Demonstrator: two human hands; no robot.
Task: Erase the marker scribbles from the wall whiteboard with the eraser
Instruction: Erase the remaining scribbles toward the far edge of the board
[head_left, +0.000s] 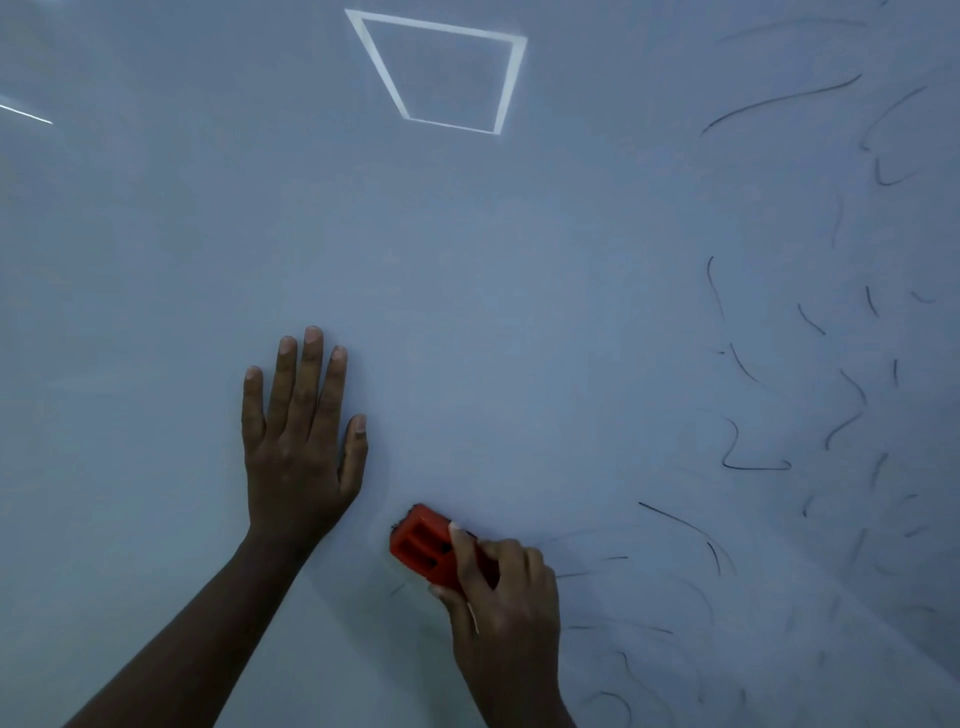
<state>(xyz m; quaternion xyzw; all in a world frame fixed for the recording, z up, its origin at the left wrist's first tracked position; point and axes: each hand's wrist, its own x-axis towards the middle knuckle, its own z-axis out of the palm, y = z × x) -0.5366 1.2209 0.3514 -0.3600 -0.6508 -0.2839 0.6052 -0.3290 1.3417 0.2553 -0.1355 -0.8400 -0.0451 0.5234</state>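
Our right hand (501, 597) holds the red plastic block eraser (423, 551) in a curled grip, low on the glossy white wall whiteboard (493, 322); our left hand (298, 441) presses flat, fingers straight, beside it; thin dark marker scribbles (753, 462) crowd the right side.

Eraser (423, 548) in right hand (501, 597)

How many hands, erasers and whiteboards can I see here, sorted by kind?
Hands: 2, the left hand flat on the board and the right hand gripping the eraser
Erasers: 1, the red eraser
Whiteboards: 1, the whiteboard, with marker scribbles too many and too faint to count
Total: 4
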